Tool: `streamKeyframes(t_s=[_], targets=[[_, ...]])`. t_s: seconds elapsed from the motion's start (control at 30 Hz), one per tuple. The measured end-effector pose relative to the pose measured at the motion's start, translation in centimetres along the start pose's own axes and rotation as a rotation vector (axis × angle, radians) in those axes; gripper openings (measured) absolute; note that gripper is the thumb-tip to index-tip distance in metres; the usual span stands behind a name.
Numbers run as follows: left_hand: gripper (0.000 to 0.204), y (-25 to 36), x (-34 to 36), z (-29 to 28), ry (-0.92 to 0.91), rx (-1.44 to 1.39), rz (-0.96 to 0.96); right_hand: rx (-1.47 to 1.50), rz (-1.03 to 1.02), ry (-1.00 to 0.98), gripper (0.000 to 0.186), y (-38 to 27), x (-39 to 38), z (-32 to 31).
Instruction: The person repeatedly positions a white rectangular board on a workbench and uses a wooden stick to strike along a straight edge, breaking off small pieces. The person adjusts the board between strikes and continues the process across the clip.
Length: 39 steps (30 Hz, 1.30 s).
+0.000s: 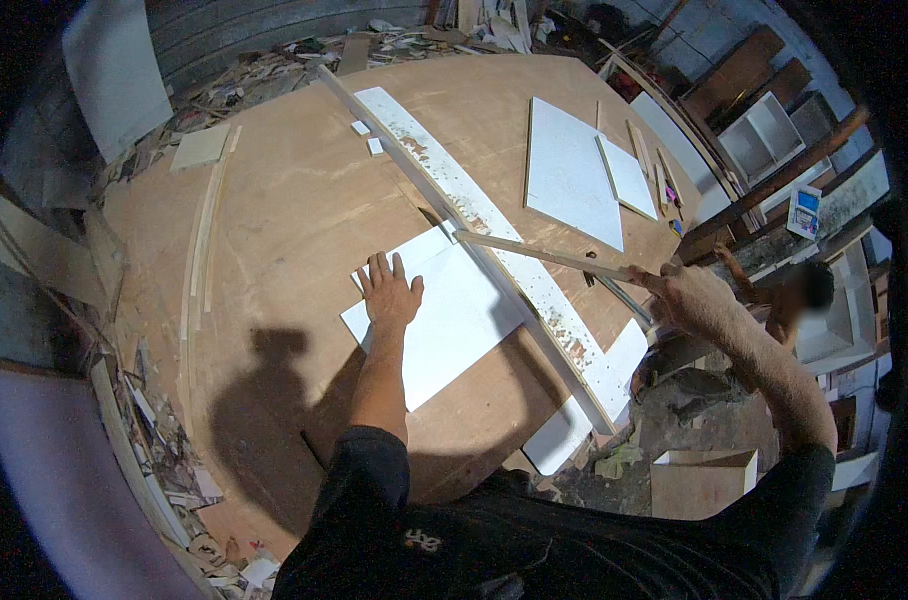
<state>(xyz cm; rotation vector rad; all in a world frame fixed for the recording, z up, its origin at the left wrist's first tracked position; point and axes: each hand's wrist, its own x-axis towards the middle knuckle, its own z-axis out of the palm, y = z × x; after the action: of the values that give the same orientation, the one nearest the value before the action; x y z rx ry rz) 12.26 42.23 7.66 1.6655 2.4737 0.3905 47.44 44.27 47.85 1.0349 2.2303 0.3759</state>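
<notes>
Workshop surroundings are darkened and cut off by the round rim of the fisheye view, a broad tan tabletop (284, 190) being spread across the middle. At far left, a pale sheet (117, 80) is seen upright, and heaped wood scraps are partly lost in shadow. Thin wooden strips (206, 240) are laid on the tabletop's left side. Near the centre, a white panel (449, 325) is pressed upon by the left hand (389, 292), which is held flat, fingers spread, with nothing gripped; part of the panel is covered by the hand and forearm. Across the panel's right side a long rail (409, 168) is set, with a brown-flecked white strip (466, 190) beside it; whether the two are joined cannot be made out. Above them, a slender wooden stick (544, 252) is held in the right hand (689, 298), its fingers curled around the near end, which is hidden; contact at the far tip cannot be determined. Farther right, a larger white board (574, 165) is partly overlapped by a smaller one. Near the right rim, a co-worker (782, 310) is only dimly shown, the face blurred.
</notes>
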Motion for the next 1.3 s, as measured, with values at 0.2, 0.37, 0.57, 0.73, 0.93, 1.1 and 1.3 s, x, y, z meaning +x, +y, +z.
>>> streamKeyframes(t_s=[0.2,0.37,0.57,0.73,0.93,1.1,1.3], targets=[[0.076,0.0,-0.1,-0.3,0.015,-0.024,0.003,-0.071,-0.066,-0.024,0.068,0.2,1.6,-0.7],[0.076,0.0,0.1,-0.6,-0.020,-0.008,0.008,-0.152,-0.120,0.090,0.073,-0.7,0.7,-0.8],[0.076,-0.2,0.1,0.3,0.044,-0.020,0.018,-0.178,-0.148,0.081,0.074,-0.6,0.2,-0.8],[0.076,-0.1,0.0,0.4,0.057,0.000,0.018,-0.180,-0.151,0.060,0.071,-0.5,0.6,-0.5],[0.076,0.0,0.2,-0.5,-0.001,-0.024,-0.001,-0.048,-0.103,0.041,0.070,-0.4,-0.1,0.5],[0.076,-0.1,-0.1,0.2,0.059,-0.038,0.013,0.124,-0.053,-0.040,0.063,-0.2,-1.0,1.3],[0.075,-0.2,0.1,0.7,0.102,-0.022,0.029,0.128,-0.086,0.010,0.063,0.1,-0.5,1.6]])
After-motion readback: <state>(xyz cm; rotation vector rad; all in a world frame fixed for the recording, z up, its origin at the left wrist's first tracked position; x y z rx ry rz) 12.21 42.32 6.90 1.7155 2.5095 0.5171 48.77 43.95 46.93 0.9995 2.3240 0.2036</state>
